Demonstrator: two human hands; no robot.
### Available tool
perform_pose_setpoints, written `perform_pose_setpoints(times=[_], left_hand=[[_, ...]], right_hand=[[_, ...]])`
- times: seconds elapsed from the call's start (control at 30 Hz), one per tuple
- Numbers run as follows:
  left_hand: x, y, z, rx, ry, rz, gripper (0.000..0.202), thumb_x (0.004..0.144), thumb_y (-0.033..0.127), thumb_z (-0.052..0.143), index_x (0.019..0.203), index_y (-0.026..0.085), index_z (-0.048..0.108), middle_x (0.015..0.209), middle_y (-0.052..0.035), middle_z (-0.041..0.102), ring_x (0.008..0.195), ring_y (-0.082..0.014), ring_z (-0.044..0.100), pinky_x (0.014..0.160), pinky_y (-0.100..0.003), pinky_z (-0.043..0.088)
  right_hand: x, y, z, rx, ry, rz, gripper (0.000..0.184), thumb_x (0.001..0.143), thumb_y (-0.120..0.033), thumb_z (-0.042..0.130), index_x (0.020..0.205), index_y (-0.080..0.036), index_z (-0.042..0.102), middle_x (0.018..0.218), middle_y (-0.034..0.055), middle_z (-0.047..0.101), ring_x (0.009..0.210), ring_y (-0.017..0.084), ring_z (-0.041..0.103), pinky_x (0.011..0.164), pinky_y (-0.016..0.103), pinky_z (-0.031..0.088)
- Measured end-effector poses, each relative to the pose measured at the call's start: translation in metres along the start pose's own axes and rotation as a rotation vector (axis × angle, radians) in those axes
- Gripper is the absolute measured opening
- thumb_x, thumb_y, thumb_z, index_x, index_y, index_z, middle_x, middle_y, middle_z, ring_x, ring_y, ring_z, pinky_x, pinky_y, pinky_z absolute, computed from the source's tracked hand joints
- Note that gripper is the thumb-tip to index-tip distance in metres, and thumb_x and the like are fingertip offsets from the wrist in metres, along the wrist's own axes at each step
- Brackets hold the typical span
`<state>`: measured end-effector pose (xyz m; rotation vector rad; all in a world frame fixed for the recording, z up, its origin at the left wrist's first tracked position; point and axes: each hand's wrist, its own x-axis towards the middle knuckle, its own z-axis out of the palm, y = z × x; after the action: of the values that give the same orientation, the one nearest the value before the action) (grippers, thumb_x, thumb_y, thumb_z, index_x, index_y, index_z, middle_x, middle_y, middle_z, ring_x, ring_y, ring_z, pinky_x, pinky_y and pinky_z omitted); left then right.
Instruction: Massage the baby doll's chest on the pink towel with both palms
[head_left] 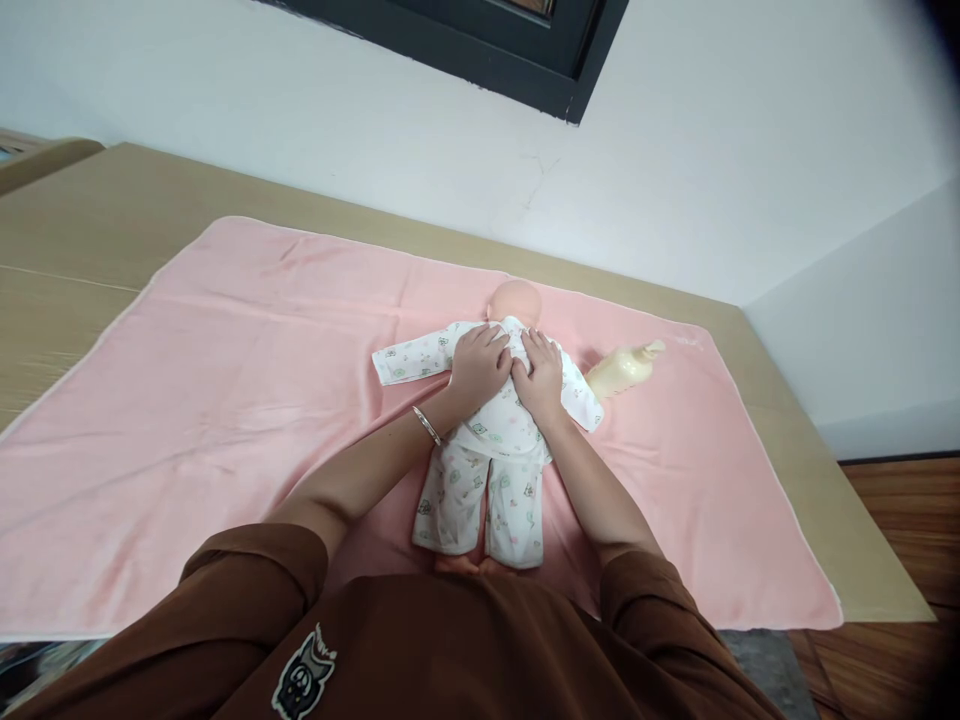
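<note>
Doll lies on a blanket atop the desk, the left hand, then the right hand, laid flat on its torso, fingers extended; farther right, a bottle lies beside its sleeve.

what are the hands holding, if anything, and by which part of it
Nothing looks gripped: the left hand and right hand rest on the upper torso of the clothed baby doll.
</note>
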<state>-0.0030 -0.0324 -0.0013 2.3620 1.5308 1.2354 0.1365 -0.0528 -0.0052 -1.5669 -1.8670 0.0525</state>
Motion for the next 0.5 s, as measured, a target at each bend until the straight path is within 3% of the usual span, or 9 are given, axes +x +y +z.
perform_pose_setpoints(times=[0.17, 0.5], left_hand=[[-0.0026, 0.0024, -0.0011, 0.017, 0.028, -0.021, 0.031, 0.091, 0.023, 0.044, 0.111, 0.019, 0.068, 0.122, -0.0085, 0.067, 0.119, -0.0251, 0.057, 0.106, -0.045, 0.044], [-0.0019, 0.0047, -0.0015, 0.066, -0.002, -0.091, 0.035, 0.088, 0.025, 0.048, 0.119, 0.015, 0.062, 0.130, -0.0120, 0.063, 0.128, -0.0285, 0.052, 0.111, -0.047, 0.039]], right_hand=[[-0.0053, -0.0049, 0.0017, 0.019, 0.144, 0.049, 0.043, 0.087, -0.031, 0.048, 0.123, -0.015, 0.065, 0.131, 0.0116, 0.063, 0.130, 0.025, 0.053, 0.117, 0.049, 0.030], [-0.0035, -0.0051, -0.0011, 0.015, 0.099, 0.051, 0.044, 0.090, -0.032, 0.047, 0.129, -0.016, 0.060, 0.138, 0.0112, 0.058, 0.134, 0.025, 0.048, 0.117, 0.050, 0.029]])
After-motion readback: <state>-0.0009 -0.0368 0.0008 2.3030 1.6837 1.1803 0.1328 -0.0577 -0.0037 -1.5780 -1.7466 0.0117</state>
